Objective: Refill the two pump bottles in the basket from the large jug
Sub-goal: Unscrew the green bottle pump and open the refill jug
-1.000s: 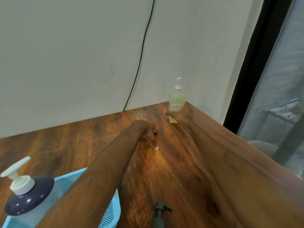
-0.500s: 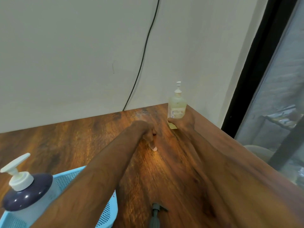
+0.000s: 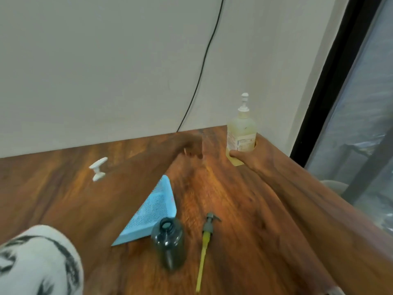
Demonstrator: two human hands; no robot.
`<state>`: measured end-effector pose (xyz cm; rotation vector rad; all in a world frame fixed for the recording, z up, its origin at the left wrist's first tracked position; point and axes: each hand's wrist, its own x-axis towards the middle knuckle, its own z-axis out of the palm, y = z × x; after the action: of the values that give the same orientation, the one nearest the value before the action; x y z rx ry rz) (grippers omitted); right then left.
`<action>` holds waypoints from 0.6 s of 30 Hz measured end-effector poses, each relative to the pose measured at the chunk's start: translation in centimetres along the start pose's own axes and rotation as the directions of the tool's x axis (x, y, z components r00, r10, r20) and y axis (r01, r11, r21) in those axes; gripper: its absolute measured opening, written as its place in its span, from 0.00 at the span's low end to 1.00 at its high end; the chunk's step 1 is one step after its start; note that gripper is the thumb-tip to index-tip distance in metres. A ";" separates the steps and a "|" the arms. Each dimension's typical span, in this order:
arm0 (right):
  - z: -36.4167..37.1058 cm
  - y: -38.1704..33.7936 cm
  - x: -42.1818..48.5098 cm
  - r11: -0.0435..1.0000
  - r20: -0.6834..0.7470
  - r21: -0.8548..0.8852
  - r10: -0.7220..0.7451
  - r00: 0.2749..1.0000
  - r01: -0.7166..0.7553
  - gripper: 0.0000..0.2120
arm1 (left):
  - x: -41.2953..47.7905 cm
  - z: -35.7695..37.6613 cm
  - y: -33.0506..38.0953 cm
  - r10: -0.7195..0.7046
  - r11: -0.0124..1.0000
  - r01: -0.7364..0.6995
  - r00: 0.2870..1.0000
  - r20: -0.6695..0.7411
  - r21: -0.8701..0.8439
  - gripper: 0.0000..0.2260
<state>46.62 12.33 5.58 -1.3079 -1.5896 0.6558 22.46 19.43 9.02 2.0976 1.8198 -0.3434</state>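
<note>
My right hand grips the lower part of a pale yellow pump bottle, which is upright in the table's far right corner. Stretched across the table, my left hand lies blurred to the left of that bottle with curled fingers; anything in it is hidden. A dark bottle stands open near me, and its grey pump with a yellow tube lies beside it. My left arm covers most of the blue basket. Above the arm, a white pump head shows; its bottle is hidden.
The wooden table meets a plain wall at the back, with a black cable running down it. A dark window frame and glass border the right edge. My patterned white sleeve fills the lower left corner.
My right hand has wrapped round the yellow bottle's base. The view has pulled back, so the dark open bottle and more of the basket now show. My left hand has stayed near the back wall.
</note>
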 end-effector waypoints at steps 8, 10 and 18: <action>-1.5 -6.6 -8.5 0.998 -0.001 0.051 -0.045 0.999 0.045 0.29 | -15.1 -2.1 1.2 0.174 0.971 -0.226 0.884 -0.435 -0.071 0.06; -1.8 -8.0 -11.0 0.996 -0.020 0.067 -0.059 0.998 0.060 0.30 | -18.4 -0.6 1.7 0.167 0.963 -0.251 0.840 -0.517 -0.098 0.06; -2.8 -11.0 -20.9 0.999 -0.027 0.028 -0.021 0.999 0.022 0.30 | -31.4 6.9 4.7 0.111 0.951 -0.294 0.608 -0.786 -0.092 0.06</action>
<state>44.05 -11.05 9.25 -1.2721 -1.5661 0.6427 22.70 -12.43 15.65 2.4465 1.8335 0.9487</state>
